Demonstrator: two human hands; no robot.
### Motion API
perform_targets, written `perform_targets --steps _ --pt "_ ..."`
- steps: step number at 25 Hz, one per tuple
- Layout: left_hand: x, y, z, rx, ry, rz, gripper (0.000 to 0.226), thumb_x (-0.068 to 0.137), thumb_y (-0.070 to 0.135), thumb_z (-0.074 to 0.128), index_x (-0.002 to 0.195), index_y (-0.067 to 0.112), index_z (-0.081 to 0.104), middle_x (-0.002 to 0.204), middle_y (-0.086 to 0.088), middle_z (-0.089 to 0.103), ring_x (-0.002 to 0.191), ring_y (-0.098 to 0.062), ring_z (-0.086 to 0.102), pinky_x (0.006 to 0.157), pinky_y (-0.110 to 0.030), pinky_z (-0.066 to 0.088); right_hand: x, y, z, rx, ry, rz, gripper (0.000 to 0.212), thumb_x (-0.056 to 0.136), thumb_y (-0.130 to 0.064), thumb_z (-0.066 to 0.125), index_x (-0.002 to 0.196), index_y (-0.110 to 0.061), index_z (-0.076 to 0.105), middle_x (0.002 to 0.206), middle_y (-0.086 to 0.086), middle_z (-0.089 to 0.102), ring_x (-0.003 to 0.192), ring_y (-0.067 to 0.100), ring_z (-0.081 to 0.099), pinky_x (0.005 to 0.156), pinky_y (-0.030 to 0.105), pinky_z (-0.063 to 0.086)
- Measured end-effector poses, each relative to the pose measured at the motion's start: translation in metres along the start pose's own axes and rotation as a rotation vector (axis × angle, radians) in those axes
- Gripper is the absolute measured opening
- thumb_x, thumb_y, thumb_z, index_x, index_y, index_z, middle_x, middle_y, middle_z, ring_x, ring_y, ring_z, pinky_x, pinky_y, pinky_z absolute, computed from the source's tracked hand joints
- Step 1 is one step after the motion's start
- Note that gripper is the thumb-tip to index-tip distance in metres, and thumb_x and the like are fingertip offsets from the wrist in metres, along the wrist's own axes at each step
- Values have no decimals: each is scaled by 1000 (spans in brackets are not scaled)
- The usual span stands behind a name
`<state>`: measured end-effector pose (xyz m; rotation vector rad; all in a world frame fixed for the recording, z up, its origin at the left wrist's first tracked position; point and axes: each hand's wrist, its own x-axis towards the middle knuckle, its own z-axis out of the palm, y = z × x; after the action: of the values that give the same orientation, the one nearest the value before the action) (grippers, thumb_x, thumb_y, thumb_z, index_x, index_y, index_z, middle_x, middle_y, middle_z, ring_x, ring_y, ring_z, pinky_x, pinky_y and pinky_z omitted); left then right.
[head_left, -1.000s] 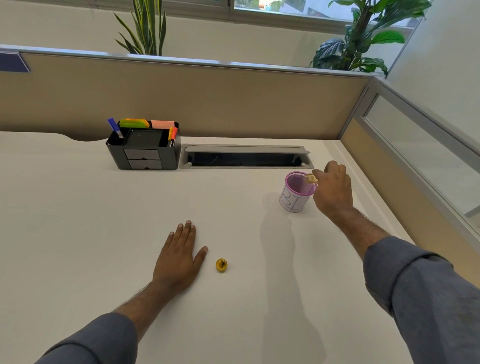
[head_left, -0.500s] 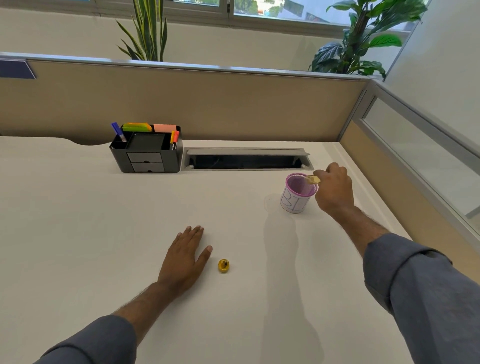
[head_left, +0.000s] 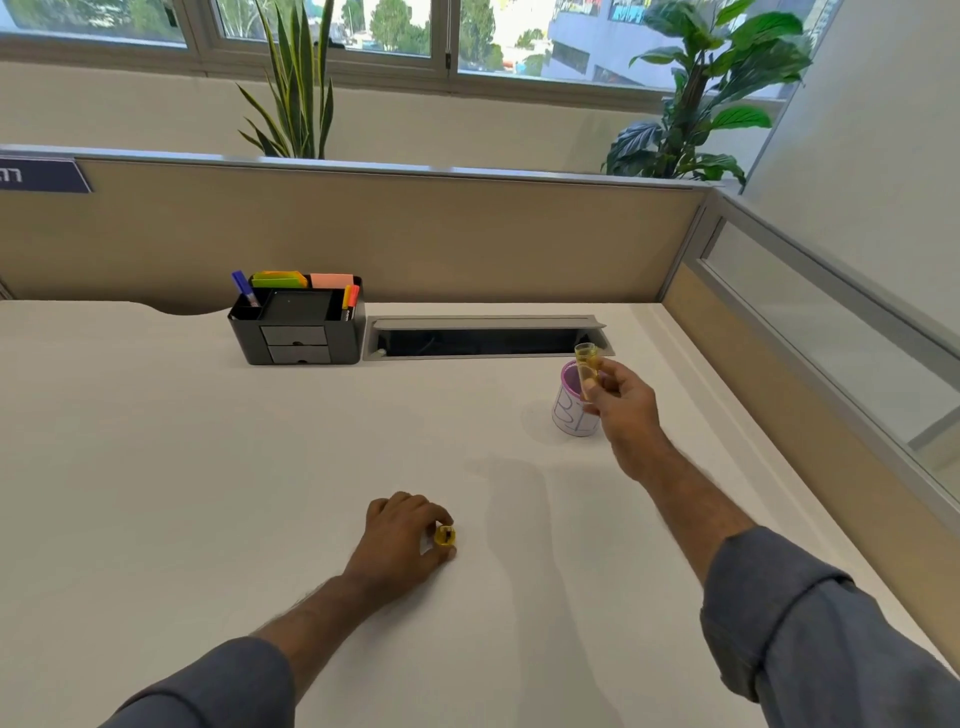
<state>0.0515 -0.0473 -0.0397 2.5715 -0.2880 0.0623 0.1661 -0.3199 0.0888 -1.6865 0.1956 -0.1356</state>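
both hands closed: left hand (head_left: 395, 540) pinches yellow cap (head_left: 445, 536) at six o'clock, right hand (head_left: 623, 405) grips yellow tube (head_left: 587, 370) at two o'clock; swinging it could topple the pink cup (head_left: 569, 421).

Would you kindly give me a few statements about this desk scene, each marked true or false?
1. The right hand holds a yellow tube beside the pink-rimmed cup. True.
2. The left hand lies flat and open. False: its fingers curl round a small yellow cap.
3. The cup lies on its side. False: it stands upright.
4. A black organizer holding pens stands at the back of the desk. True.
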Motion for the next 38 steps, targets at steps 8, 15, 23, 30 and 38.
perform_targets --steps 8,15,23,30,38 --pt "23 31 -72 -556 230 -125 23 79 16 78 102 20 74 101 3 68 90 -6 66 83 -18 54 -55 -14 34 12 -129 -5 39 94 -9 59 132 -16 55 108 5 61 91 23 64 74 31 57" --pt "27 38 -128 -667 334 -280 39 71 25 86 101 16 63 88 -3 69 70 -9 67 64 -20 56 -81 -30 76 -43 -324 -80 22 94 -14 60 115 -22 64 97 8 65 80 19 61 67 25 55" --pt "7 20 -151 -910 331 -207 26 74 15 82 99 20 77 87 -7 79 85 -27 74 76 -25 61 -93 -46 102 -79 -503 -80 23 95 -9 56 112 -17 70 94 10 66 75 20 60 63 21 56" --pt "0 19 -158 -959 296 -170 28 76 5 80 99 18 76 91 -3 80 88 -20 75 76 -22 59 -94 -48 121 -111 -586 -52 21 96 -14 57 112 -12 69 82 15 67 68 21 63 65 28 58" --pt "8 16 -161 -886 356 -154 29 73 0 80 99 13 76 92 0 77 86 -17 76 75 -24 61 -88 -50 134 -50 -571 21 29 94 -31 57 95 -5 70 72 11 68 50 19 58 47 28 53"
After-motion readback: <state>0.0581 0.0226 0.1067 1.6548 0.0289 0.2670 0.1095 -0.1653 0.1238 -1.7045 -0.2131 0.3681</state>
